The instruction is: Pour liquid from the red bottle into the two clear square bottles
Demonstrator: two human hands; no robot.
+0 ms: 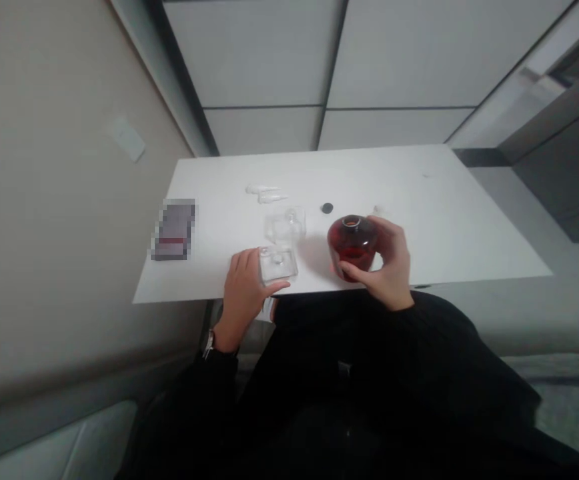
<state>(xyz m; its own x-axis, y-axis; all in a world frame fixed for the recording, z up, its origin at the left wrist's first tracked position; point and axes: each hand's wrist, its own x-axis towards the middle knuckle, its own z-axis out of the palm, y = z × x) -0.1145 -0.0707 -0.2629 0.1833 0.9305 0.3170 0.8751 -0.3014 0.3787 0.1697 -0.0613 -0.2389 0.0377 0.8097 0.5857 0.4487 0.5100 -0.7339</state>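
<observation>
My right hand (388, 267) is wrapped round a round dark red glass bottle (352, 243) with an open neck, standing near the front edge of the white table (419, 200). My left hand (243, 290) grips the side of a small clear square glass bottle (278, 264) at the table's front edge. A second clear glass bottle (284, 225) stands just behind it. A small black cap (326, 208) lies behind the red bottle.
Two small white plastic pieces (265, 193) lie toward the back of the table. A blurred dark card-like object (174, 230) rests at the left edge. A beige wall runs along the left; grey floor tiles lie beyond.
</observation>
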